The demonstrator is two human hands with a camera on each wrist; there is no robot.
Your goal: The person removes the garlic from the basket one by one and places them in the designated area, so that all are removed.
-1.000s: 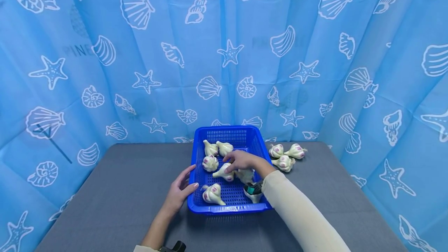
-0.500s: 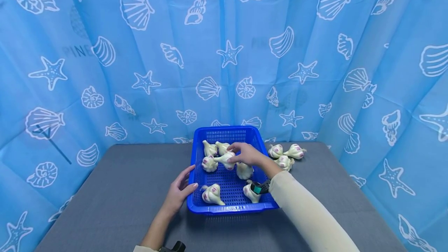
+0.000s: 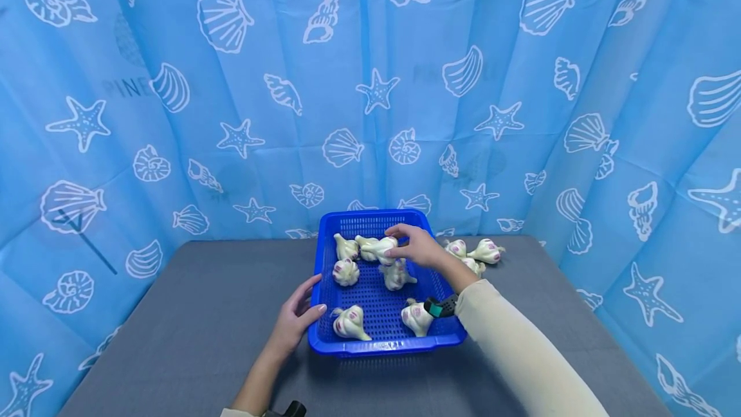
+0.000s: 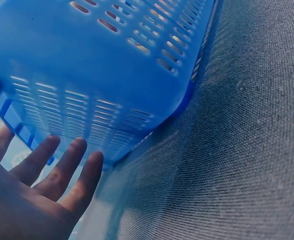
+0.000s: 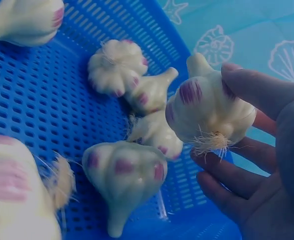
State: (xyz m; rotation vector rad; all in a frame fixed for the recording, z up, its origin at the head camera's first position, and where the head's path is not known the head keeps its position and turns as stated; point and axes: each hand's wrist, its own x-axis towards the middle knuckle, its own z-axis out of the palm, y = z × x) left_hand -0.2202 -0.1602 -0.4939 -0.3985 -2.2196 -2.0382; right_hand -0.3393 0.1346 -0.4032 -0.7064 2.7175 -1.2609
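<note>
My right hand (image 3: pixel 419 248) pinches a garlic bulb (image 5: pixel 209 107) between thumb and fingers, above the back part of the blue plastic basket (image 3: pixel 386 345). In the right wrist view its root end faces the camera and its stem points up. Several more garlic bulbs lie apart or touching in the basket, including one at front left (image 3: pixel 350 322), one at front right (image 3: pixel 417 318) and one just below the held bulb (image 3: pixel 395 275). My left hand (image 3: pixel 295 314) rests against the basket's left side, its thumb at the rim and its extended fingers (image 4: pixel 79 192) along the outer wall.
Several garlic bulbs (image 3: pixel 486 251) lie on the grey cloth-covered table (image 3: pixel 231 314) to the right of the basket, partly behind my right wrist. A blue curtain (image 3: pixel 301 101) with white shell prints stands close behind and along both sides.
My right hand has lifted the garlic bulb from the basket's middle and carried it toward the back. The bulb beneath it has shifted, its stem now pointing right. My left hand stays put.
</note>
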